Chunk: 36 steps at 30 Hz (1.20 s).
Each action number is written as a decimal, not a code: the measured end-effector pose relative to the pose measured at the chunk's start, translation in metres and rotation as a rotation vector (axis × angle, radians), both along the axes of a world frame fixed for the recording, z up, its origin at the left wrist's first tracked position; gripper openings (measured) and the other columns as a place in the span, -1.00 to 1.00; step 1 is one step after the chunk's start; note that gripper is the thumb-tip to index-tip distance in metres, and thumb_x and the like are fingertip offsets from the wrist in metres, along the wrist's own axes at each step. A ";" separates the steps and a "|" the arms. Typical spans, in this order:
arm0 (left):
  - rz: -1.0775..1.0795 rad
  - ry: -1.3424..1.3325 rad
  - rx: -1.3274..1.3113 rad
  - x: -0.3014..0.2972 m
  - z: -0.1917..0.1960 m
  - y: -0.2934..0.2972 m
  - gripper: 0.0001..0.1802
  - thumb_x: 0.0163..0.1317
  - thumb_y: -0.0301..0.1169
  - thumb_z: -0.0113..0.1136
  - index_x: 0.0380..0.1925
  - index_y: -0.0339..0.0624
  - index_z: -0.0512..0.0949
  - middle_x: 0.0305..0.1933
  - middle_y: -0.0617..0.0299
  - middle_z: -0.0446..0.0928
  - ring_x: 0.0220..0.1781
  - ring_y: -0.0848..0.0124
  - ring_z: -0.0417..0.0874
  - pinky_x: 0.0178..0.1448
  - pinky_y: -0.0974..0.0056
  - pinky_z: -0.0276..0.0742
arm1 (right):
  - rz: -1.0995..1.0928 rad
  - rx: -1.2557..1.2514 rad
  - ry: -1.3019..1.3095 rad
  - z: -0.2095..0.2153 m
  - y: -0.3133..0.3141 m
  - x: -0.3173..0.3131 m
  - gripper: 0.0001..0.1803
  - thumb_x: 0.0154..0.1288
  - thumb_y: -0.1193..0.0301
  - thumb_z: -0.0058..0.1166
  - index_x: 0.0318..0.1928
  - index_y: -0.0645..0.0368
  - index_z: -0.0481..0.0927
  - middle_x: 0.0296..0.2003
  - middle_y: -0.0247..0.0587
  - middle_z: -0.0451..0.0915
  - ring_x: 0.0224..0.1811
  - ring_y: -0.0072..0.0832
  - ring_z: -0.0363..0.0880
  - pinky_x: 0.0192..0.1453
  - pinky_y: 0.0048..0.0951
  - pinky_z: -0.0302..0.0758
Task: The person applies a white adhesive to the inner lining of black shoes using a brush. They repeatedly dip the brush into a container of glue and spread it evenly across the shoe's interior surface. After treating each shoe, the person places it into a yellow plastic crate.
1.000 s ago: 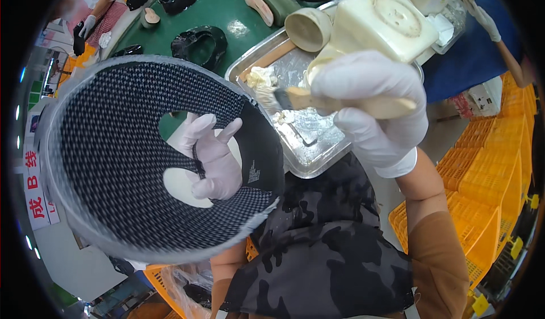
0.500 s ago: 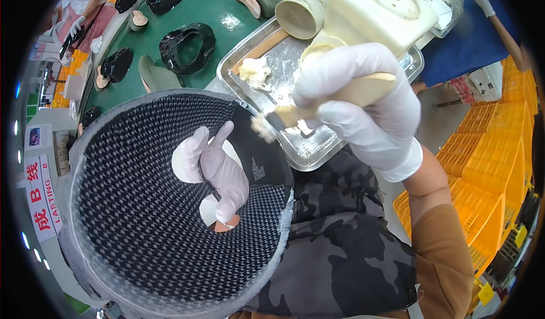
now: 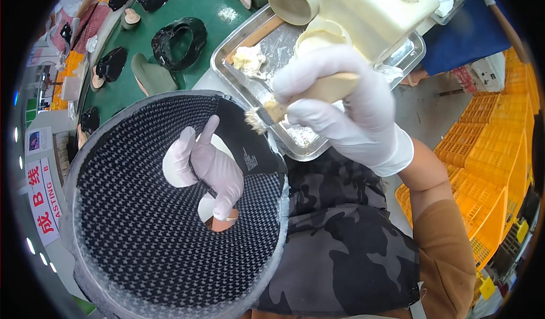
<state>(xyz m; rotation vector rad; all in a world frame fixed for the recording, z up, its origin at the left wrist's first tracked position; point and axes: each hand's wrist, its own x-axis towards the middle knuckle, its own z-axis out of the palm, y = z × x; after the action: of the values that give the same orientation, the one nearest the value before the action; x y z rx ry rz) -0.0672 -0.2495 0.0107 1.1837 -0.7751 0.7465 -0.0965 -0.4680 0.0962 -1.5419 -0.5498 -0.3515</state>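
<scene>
My right hand (image 3: 347,106), in a white glove, is closed round the pale wooden handle of a short brush (image 3: 335,87). Its bristles (image 3: 255,120) are right by the upper right rim of a dark shoe upper (image 3: 136,205); contact cannot be told. That upper has a black-and-white patterned lining, a grey rim and a plain black inner panel. My gloved left hand (image 3: 218,171) reaches inside through an opening, bearing it, with two fingers raised and others partly hidden. Behind the brush stands a cup of cream-coloured paste (image 3: 322,37).
A metal tray (image 3: 272,46) holds the cup, a tipped cup (image 3: 292,2), a white container (image 3: 369,18) and a paste lump (image 3: 250,61). Shiny black pieces (image 3: 162,46) and olive boots (image 3: 152,76) lie on the green table. Orange crates (image 3: 482,188) are stacked right; co-workers stand at both sides.
My right hand has moved left with the brush, bringing the bristles closer to the upper's rim. My left hand stays inside the upper, in nearly the same pose.
</scene>
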 end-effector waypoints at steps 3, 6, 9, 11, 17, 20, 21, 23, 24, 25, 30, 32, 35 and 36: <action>0.003 -0.012 -0.020 0.001 -0.005 0.002 0.06 -0.10 0.34 0.08 0.10 -0.44 0.17 0.12 -0.06 0.31 0.18 0.21 0.37 -0.03 0.00 0.58 | -0.036 0.004 0.051 -0.008 0.008 -0.002 -0.83 0.19 0.39 0.12 -0.36 0.18 0.42 -0.57 -0.42 0.46 -0.57 -0.67 0.44 -0.49 -0.63 0.36; 0.006 -0.013 0.021 -0.003 0.000 0.002 0.05 -0.09 0.33 0.08 0.10 -0.44 0.16 0.13 -0.07 0.30 0.18 0.20 0.37 -0.03 0.01 0.58 | 0.168 0.160 0.430 0.009 -0.006 -0.017 -0.79 0.21 0.42 0.07 -0.24 0.29 0.40 -0.38 -0.19 0.53 -0.45 -0.57 0.54 -0.49 -0.68 0.50; -0.056 0.012 0.098 -0.003 0.007 0.008 0.04 -0.07 0.29 0.10 0.12 -0.45 0.15 0.16 -0.09 0.26 0.20 0.17 0.34 0.03 -0.07 0.49 | 0.144 0.529 0.493 0.012 -0.011 -0.024 -0.75 0.24 0.36 0.03 -0.23 0.30 0.38 -0.40 -0.13 0.52 -0.49 -0.55 0.55 -0.54 -0.67 0.50; -0.174 0.002 0.074 -0.001 0.003 0.015 0.04 -0.06 0.21 0.18 0.17 -0.45 0.12 0.23 -0.09 0.18 0.25 0.13 0.27 0.18 -0.22 0.30 | 0.179 0.542 0.510 0.006 -0.008 -0.029 -0.72 0.25 0.32 0.01 -0.22 0.31 0.36 -0.41 -0.10 0.52 -0.48 -0.55 0.54 -0.56 -0.66 0.50; 0.032 0.118 0.107 -0.013 0.007 0.006 0.02 -0.05 0.33 0.04 0.07 -0.46 0.20 0.10 -0.07 0.30 0.16 0.21 0.38 -0.05 0.03 0.60 | 0.055 0.310 0.365 -0.018 0.003 -0.026 -0.88 0.24 0.49 0.04 -0.24 0.20 0.39 -0.47 -0.39 0.49 -0.50 -0.76 0.41 -0.51 -0.75 0.31; -0.006 0.139 0.131 -0.017 0.008 0.009 -0.04 0.02 0.27 0.02 0.08 -0.47 0.19 0.11 -0.11 0.26 0.17 0.16 0.36 -0.04 0.01 0.59 | -0.132 0.144 0.033 -0.033 0.010 -0.010 -0.86 0.20 0.53 0.08 -0.24 0.21 0.41 -0.45 -0.39 0.51 -0.44 -0.71 0.46 -0.40 -0.69 0.38; -0.014 0.141 0.128 -0.016 0.007 0.008 -0.06 0.04 0.24 0.01 0.08 -0.47 0.19 0.11 -0.12 0.25 0.18 0.15 0.35 -0.03 0.00 0.59 | -0.214 0.092 -0.091 -0.034 0.011 -0.006 -0.85 0.20 0.54 0.08 -0.24 0.21 0.41 -0.44 -0.38 0.51 -0.43 -0.69 0.47 -0.37 -0.67 0.41; -0.007 0.134 0.097 -0.016 0.005 0.004 -0.11 0.10 0.19 0.00 0.09 -0.48 0.18 0.14 -0.15 0.21 0.18 0.11 0.34 0.00 -0.03 0.57 | -0.227 0.111 -0.114 -0.034 0.005 -0.004 -0.84 0.19 0.56 0.08 -0.22 0.22 0.40 -0.40 -0.33 0.52 -0.36 -0.63 0.50 -0.31 -0.62 0.45; -0.177 0.129 0.047 -0.013 0.006 0.005 -0.16 0.17 0.11 -0.04 0.12 -0.49 0.13 0.20 -0.21 0.13 0.20 0.05 0.31 0.07 -0.14 0.49 | -0.251 0.147 -0.110 -0.035 0.001 -0.005 -0.83 0.19 0.57 0.07 -0.21 0.23 0.40 -0.37 -0.30 0.52 -0.33 -0.60 0.51 -0.28 -0.60 0.47; -0.315 0.212 -0.065 -0.012 0.007 0.004 -0.16 0.18 0.11 -0.04 0.14 -0.47 0.10 0.19 -0.22 0.15 0.18 0.05 0.33 0.08 -0.18 0.45 | -0.269 0.186 -0.107 -0.034 -0.003 -0.005 -0.82 0.19 0.58 0.06 -0.20 0.24 0.39 -0.34 -0.26 0.52 -0.30 -0.58 0.52 -0.25 -0.58 0.48; -0.787 0.669 -0.526 -0.017 -0.001 0.008 -0.18 0.20 0.17 -0.14 0.21 -0.28 0.06 0.14 -0.15 0.26 -0.02 0.10 0.49 0.05 -0.21 0.40 | -0.348 0.405 -0.024 -0.045 -0.025 -0.015 -0.79 0.27 0.56 -0.08 -0.11 0.29 0.27 -0.15 -0.06 0.44 -0.20 -0.43 0.54 -0.10 -0.42 0.58; -0.836 0.826 -0.518 -0.016 0.005 0.007 -0.23 0.17 0.23 -0.18 0.21 -0.10 0.18 0.11 0.03 0.34 -0.11 0.14 0.49 -0.02 -0.09 0.46 | -0.454 0.384 -0.009 -0.054 -0.030 -0.017 -0.79 0.31 0.49 -0.13 -0.10 0.29 0.24 -0.12 -0.03 0.42 -0.20 -0.40 0.55 -0.12 -0.42 0.59; -1.032 0.909 -0.711 -0.016 0.006 -0.003 -0.17 0.23 0.21 -0.29 0.15 -0.38 0.12 0.11 -0.19 0.27 -0.12 0.07 0.57 -0.04 -0.15 0.49 | -0.505 0.496 0.122 -0.070 -0.029 -0.017 -0.81 0.32 0.49 -0.13 -0.11 0.28 0.25 -0.13 -0.05 0.43 -0.23 -0.40 0.57 -0.16 -0.44 0.59; -1.054 0.923 -0.696 -0.015 0.006 -0.004 -0.17 0.23 0.20 -0.30 0.11 -0.45 0.14 0.11 -0.21 0.27 -0.13 0.07 0.57 -0.05 -0.13 0.50 | -0.528 0.497 0.189 -0.071 -0.027 -0.017 -0.83 0.32 0.48 -0.13 -0.13 0.27 0.26 -0.15 -0.07 0.45 -0.27 -0.42 0.58 -0.21 -0.48 0.58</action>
<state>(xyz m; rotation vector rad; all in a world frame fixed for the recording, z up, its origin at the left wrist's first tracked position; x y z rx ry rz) -0.0826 -0.2530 0.0170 0.2672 -0.2104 -0.4155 -0.1138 -0.4952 0.0248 -1.1949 0.1062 -0.6804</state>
